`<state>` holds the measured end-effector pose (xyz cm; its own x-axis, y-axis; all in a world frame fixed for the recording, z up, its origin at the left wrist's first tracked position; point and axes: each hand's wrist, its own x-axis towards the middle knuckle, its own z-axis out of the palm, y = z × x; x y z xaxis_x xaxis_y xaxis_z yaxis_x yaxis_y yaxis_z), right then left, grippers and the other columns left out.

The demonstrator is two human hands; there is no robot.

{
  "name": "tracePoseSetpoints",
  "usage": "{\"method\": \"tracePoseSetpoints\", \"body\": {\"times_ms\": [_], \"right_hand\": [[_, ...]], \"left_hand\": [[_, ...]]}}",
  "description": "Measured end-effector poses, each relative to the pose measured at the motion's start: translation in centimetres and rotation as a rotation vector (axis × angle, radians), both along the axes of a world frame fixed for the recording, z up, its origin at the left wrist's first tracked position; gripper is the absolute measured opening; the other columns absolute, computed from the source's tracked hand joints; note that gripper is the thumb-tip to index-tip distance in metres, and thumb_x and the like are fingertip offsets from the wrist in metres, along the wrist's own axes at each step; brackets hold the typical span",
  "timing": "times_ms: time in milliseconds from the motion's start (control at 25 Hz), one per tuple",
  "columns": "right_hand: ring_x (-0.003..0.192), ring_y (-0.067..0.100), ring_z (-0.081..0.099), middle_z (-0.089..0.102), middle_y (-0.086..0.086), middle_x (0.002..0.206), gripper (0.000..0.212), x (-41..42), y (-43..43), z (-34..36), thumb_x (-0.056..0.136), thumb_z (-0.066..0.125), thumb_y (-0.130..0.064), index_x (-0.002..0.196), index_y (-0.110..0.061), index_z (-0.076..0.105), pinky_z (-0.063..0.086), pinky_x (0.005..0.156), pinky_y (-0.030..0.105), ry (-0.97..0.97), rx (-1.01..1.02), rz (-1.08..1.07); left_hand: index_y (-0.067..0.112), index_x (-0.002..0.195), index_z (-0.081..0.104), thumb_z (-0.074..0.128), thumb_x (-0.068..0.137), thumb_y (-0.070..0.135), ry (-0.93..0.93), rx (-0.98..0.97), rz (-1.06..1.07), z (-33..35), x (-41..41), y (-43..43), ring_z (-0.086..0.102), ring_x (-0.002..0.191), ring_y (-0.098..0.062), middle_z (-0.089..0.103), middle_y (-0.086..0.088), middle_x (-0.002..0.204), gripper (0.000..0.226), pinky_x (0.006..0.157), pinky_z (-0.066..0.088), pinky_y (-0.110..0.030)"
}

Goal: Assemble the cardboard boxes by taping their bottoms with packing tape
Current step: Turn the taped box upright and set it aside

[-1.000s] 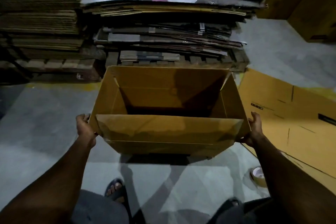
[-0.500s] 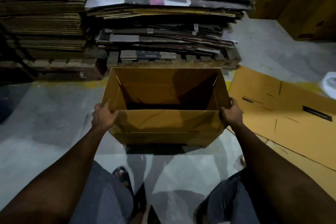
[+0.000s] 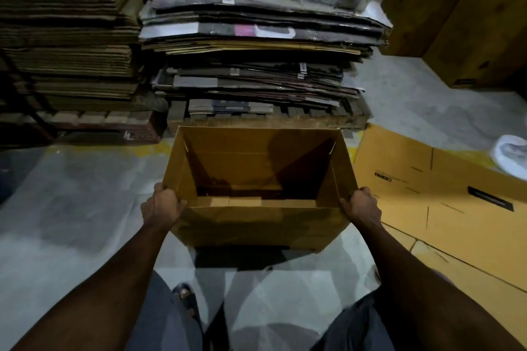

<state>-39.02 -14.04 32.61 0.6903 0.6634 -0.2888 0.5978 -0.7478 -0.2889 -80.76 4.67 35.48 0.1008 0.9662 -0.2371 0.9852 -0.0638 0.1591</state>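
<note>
The cardboard box [image 3: 256, 225] sits dead centre, straight ahead of the person, its open mouth facing up. The left hand [image 3: 161, 206] grips the near rim at the 9 o'clock corner and the right hand [image 3: 360, 206] grips the 3 o'clock corner, fingers of both hooked over the edge. Inside, flaps lie folded across the base. Whether a tape seam runs over them I cannot tell in this dim light, nor whether the box rests on the floor [image 3: 85, 208] or hangs just above it.

This looks like the handling step: a squared-up box being carried or turned. No tape roll shows, so the next move likely calls for flipping the base upward and fetching tape, or, if it is sealed, setting it aside. A flattened box [image 3: 427, 194] lies at 3 o'clock, and stacked cardboard [image 3: 256, 51] stands at 12 o'clock.
</note>
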Motion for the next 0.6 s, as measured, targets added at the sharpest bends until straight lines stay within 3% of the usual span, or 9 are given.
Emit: {"method": "tracePoseSetpoints", "body": {"times_ms": [40,120,200,240,360,440,520,600], "right_hand": [[0.103,0.031,0.055,0.049,0.010,0.122,0.032,-0.1,0.0,0.1,0.090,0.064,-0.037,0.112,-0.014,0.058,0.053,0.085,0.051,-0.002,0.039,0.010],[0.096,0.027,0.057,0.055,0.006,0.113,0.036,-0.5,0.3,0.7,0.084,0.070,-0.026,0.113,-0.020,0.049,0.055,0.079,0.048,0.043,0.093,0.042],[0.093,0.028,0.060,0.059,0.005,0.111,0.043,-1.2,0.6,0.9,0.081,0.071,-0.026,0.113,-0.023,0.041,0.054,0.074,0.044,0.134,0.089,0.127],[0.094,0.030,0.062,0.062,0.006,0.113,0.049,-1.5,0.7,0.7,0.081,0.071,-0.029,0.117,-0.022,0.039,0.053,0.073,0.041,0.195,0.083,0.186],[0.098,0.022,0.064,0.063,0.002,0.128,0.061,-2.0,1.0,0.1,0.085,0.072,-0.044,0.131,-0.022,0.039,0.053,0.077,0.032,0.380,0.037,0.311],[0.098,0.013,0.062,0.060,-0.004,0.131,0.077,-2.2,1.0,0.3,0.075,0.074,-0.062,0.135,-0.025,0.043,0.048,0.077,0.021,0.503,-0.055,0.365],[0.112,0.016,0.059,0.055,-0.006,0.137,0.105,-2.3,1.0,0.2,0.052,0.073,-0.081,0.138,-0.030,0.042,0.048,0.090,0.027,0.520,-0.152,0.452],[0.122,0.020,0.055,0.051,-0.008,0.143,0.112,-2.5,0.8,-0.1,0.046,0.076,-0.079,0.141,-0.034,0.038,0.046,0.101,0.036,0.480,-0.293,0.539]], "left_hand": [[0.014,0.117,0.053,0.060,0.091,0.035,-0.055,0.035,-0.041,-0.2,0.0,0.1,0.057,0.103,-0.036,0.031,-0.015,0.136,0.034,0.090,0.048,-0.047],[0.024,0.138,0.035,0.067,0.086,0.029,-0.096,-0.061,-0.133,-0.7,-0.1,0.5,0.054,0.109,-0.040,0.024,-0.015,0.143,0.062,0.090,0.051,-0.049],[0.029,0.150,0.014,0.071,0.081,0.026,-0.048,-0.298,-0.239,-1.8,0.0,0.4,0.054,0.113,-0.034,0.041,-0.015,0.139,0.089,0.092,0.051,-0.044],[0.028,0.152,0.011,0.071,0.082,0.027,-0.043,-0.391,-0.260,-2.1,0.2,0.0,0.056,0.112,-0.030,0.051,-0.013,0.133,0.092,0.092,0.051,-0.040],[0.030,0.147,0.029,0.071,0.080,0.048,-0.147,-0.525,-0.262,-2.9,0.5,-0.4,0.055,0.116,-0.025,0.057,-0.006,0.132,0.081,0.094,0.047,-0.034],[0.038,0.144,0.031,0.077,0.065,0.062,-0.212,-0.606,-0.295,-2.9,0.7,-0.5,0.053,0.119,-0.025,0.053,-0.003,0.135,0.094,0.093,0.048,-0.033],[0.040,0.145,0.028,0.082,0.053,0.064,-0.133,-0.644,-0.382,-2.8,0.8,-0.6,0.051,0.122,-0.024,0.049,-0.002,0.139,0.109,0.092,0.049,-0.033],[0.041,0.143,0.031,0.083,0.048,0.063,0.019,-0.628,-0.476,-2.9,0.8,-0.5,0.050,0.123,-0.021,0.049,0.002,0.140,0.111,0.096,0.047,-0.037]]}}
